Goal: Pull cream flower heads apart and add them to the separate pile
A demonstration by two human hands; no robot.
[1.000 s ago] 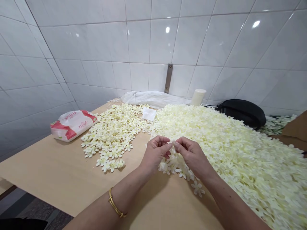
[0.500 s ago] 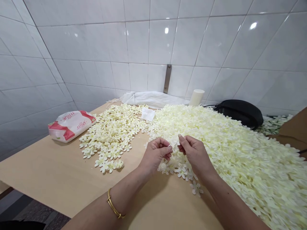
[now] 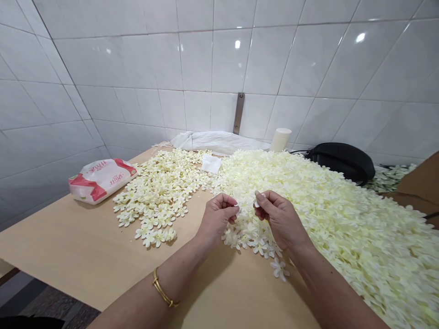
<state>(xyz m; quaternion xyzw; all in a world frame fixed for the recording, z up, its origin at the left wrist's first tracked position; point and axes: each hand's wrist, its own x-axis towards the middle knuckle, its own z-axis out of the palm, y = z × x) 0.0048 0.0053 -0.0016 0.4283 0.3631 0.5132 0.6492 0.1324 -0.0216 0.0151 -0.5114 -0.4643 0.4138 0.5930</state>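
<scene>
My left hand [image 3: 216,218] and my right hand [image 3: 278,218] hover just above the near edge of a big heap of cream fabric flowers [image 3: 329,214]. Each hand is closed in a pinch on a small white flower piece, and a short gap separates them. The left wrist wears a gold bangle [image 3: 163,289]. To the left lies a thinner spread of single cream flowers [image 3: 161,194] on the tan table [image 3: 78,246]. One loose flower [image 3: 280,268] lies by my right forearm.
A red-and-white tissue pack [image 3: 101,178] sits at the table's left. At the back lie a white cloth [image 3: 219,140], a white cylinder [image 3: 281,139] and a black case [image 3: 343,161]. A small white paper [image 3: 210,163] rests among the flowers. White tiled walls enclose the corner.
My hands were together, pinching one flower between them; they have now drawn apart, each keeping a piece.
</scene>
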